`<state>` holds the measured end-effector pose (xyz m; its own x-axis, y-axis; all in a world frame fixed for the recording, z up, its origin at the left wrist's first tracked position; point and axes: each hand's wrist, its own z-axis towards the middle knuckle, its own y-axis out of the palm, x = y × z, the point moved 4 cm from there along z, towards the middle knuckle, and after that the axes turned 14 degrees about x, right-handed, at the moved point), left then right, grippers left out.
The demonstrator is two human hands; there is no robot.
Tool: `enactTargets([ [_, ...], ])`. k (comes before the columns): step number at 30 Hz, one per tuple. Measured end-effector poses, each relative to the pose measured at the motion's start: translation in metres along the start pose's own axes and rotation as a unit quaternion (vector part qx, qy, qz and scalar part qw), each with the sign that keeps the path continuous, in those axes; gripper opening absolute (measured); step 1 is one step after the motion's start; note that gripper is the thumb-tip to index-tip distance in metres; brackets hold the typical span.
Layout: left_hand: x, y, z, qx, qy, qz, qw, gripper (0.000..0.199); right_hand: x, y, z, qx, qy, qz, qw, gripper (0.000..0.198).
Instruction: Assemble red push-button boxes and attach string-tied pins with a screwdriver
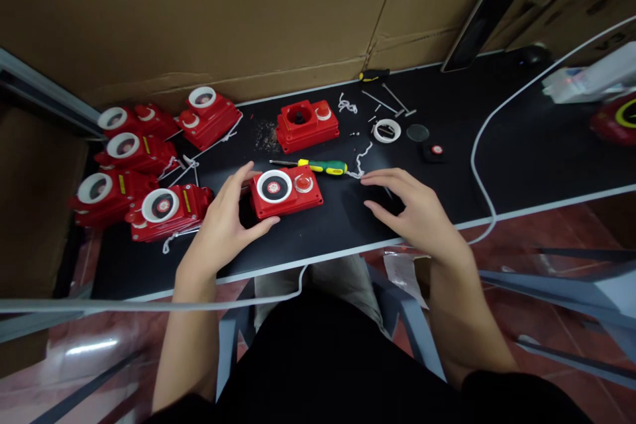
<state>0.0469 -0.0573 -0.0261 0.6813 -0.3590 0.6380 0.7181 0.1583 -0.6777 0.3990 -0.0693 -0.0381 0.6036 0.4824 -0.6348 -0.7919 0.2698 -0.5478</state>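
Note:
My left hand (226, 218) wraps the left end of a red alarm box (311, 199), thumb at its near edge and fingers at its far edge. The box lies face up, with a white ring around a black disc and a red round button beside it. To the right, my right hand (410, 209) is open, holding nothing, thumb and fingers apart. Its fingertips are near a white cord (362, 162). Just behind the held box lies a screwdriver (325, 166) with a green and yellow handle. Farther back sits another red box (308, 139) with a dark round opening, without a white ring.
Several red boxes (166, 202) with white rings crowd the left. At the back right are a loose white ring (386, 131), a clear disc (417, 132), T-handled tools (397, 103) and a small black part (434, 152). A white cable (474, 152) crosses the table's right side.

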Motion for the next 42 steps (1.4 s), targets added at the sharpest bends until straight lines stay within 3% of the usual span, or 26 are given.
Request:
enactTargets([
  [19, 0.003, -0.002, 0.001, 0.005, 0.006, 0.035, 0.999, 0.089, 0.006, 0.0, -0.009, 0.006, 0.011, -0.002, 1.0, 0.025],
  [26, 0.005, -0.002, 0.004, 0.009, 0.026, 0.041, 0.999, 0.071, -0.025, 0.036, 0.0, 0.004, 0.023, 0.048, 0.999, 0.021],
  [31, 0.004, -0.002, 0.004, 0.011, 0.029, 0.031, 0.999, 0.075, -0.034, 0.063, 0.01, -0.019, 0.057, 0.093, 0.994, 0.03],
  [42, -0.005, 0.0, 0.003, 0.014, 0.018, 0.042, 0.999, 0.067, -0.034, 0.069, 0.012, -0.011, 0.036, 0.1, 0.994, 0.029],
])
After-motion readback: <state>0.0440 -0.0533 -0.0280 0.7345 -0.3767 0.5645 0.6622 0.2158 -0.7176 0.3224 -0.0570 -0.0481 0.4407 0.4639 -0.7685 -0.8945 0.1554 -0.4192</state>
